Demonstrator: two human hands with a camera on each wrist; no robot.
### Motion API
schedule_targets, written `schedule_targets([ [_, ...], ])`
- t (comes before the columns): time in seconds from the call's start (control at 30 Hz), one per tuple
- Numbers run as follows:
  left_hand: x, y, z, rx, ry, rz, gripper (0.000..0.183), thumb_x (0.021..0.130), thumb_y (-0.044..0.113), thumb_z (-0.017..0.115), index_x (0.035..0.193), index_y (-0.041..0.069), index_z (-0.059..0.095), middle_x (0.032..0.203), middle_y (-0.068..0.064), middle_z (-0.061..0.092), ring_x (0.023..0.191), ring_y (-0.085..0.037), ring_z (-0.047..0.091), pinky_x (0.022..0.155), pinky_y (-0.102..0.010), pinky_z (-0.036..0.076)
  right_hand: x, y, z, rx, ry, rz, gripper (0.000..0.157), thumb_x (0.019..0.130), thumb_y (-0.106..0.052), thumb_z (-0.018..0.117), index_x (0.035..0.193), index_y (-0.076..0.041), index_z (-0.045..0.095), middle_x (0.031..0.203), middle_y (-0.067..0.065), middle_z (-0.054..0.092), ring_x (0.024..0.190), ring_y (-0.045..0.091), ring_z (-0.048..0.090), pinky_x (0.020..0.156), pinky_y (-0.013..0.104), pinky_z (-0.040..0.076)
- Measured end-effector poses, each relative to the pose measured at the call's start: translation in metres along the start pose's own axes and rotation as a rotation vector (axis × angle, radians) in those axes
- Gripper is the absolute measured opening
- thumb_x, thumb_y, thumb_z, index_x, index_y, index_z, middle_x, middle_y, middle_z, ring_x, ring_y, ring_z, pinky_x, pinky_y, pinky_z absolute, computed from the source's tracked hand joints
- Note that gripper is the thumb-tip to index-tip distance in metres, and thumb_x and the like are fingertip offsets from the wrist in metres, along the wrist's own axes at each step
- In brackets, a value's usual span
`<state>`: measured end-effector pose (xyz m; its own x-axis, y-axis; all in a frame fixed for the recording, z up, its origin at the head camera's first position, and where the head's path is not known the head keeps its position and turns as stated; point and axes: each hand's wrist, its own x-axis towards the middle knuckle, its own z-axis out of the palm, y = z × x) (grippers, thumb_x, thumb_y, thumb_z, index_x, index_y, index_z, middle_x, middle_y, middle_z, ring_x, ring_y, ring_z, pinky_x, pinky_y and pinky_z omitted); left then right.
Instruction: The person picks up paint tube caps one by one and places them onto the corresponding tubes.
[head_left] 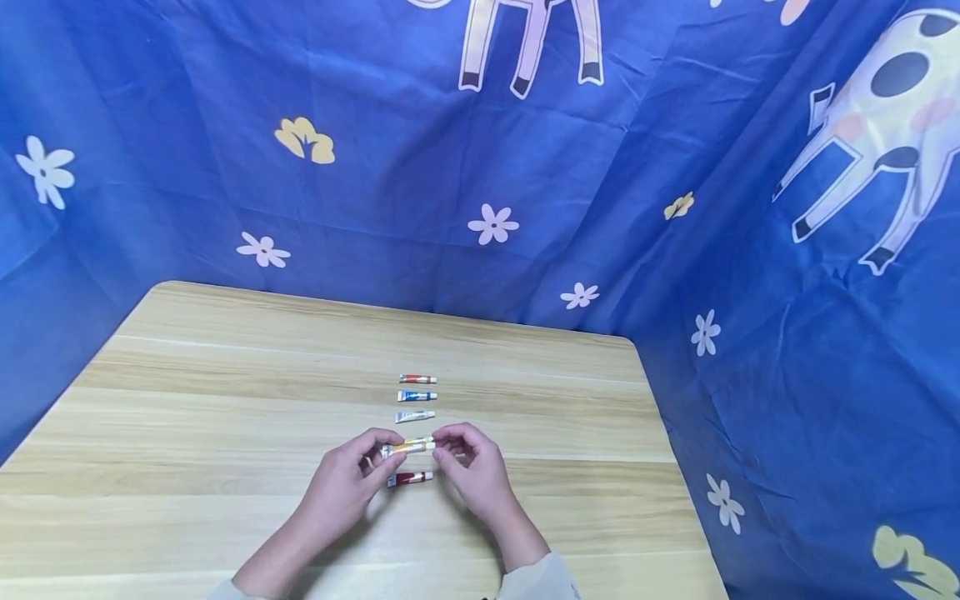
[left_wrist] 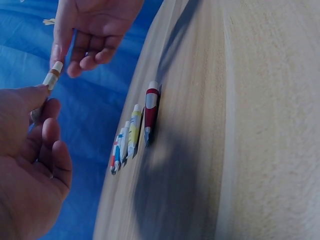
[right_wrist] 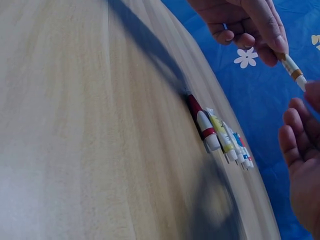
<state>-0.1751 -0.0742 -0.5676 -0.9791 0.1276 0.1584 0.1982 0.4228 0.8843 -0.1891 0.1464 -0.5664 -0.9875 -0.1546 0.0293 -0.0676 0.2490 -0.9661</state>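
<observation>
My left hand (head_left: 350, 477) pinches a small paint tube with an ochre band (head_left: 408, 448) between thumb and fingers near its tail end. At the other end, the right hand (head_left: 476, 467) has its thumb and index fingertips at the white cap, its other fingers loosely bent. The tube is held above the table, as both wrist views show. Under and beyond the hands lie more paint tubes in a column: a dark red tube (head_left: 410, 478) nearest, then a yellow tube (left_wrist: 134, 129), a whitish tube (head_left: 415, 416), a blue tube (head_left: 417, 396) and an orange-red tube (head_left: 417, 379).
The light wood-grain table (head_left: 225, 392) has rounded far corners. Blue cloth (head_left: 390, 192) printed with flowers and animals hangs behind it and along its sides. Shadows of the hands and arms fall across the tabletop.
</observation>
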Motion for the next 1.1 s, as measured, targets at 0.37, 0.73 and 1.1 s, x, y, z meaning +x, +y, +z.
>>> schedule_targets([
  [0.37,-0.0005,0.0000,0.0008,-0.007,-0.002,0.014,0.021,0.094,0.014,0.084,0.112,0.022,0.075,0.077,0.010,0.060,0.066,-0.002,0.052,0.058,-0.022,0.047,-0.0021,-0.0017,0.0002,-0.030,0.029,-0.091,0.015,0.095,-0.001,0.077,0.110,-0.006,0.079,0.107,0.014,0.077,0.095,0.003,0.068,0.093,0.023,0.061],
  [0.73,0.0003,0.0018,0.0011,-0.016,0.017,0.035,0.020,0.093,0.017,0.085,0.110,0.022,0.077,0.076,0.012,0.061,0.064,0.001,0.051,0.056,-0.021,0.046,-0.0018,0.0013,0.0036,-0.030,0.058,0.002,0.014,0.100,-0.016,0.077,0.107,-0.004,0.080,0.105,0.018,0.078,0.091,0.002,0.068,0.085,0.019,0.059],
  [1.1,0.0010,0.0031,0.0021,-0.013,0.005,-0.005,0.019,0.092,0.018,0.086,0.109,0.023,0.077,0.075,0.011,0.061,0.062,0.001,0.050,0.056,-0.021,0.044,-0.0011,-0.0009,0.0070,0.029,0.032,0.172,0.024,0.104,-0.019,0.072,0.099,0.004,0.076,0.089,0.017,0.077,0.076,0.003,0.062,0.070,0.017,0.055],
])
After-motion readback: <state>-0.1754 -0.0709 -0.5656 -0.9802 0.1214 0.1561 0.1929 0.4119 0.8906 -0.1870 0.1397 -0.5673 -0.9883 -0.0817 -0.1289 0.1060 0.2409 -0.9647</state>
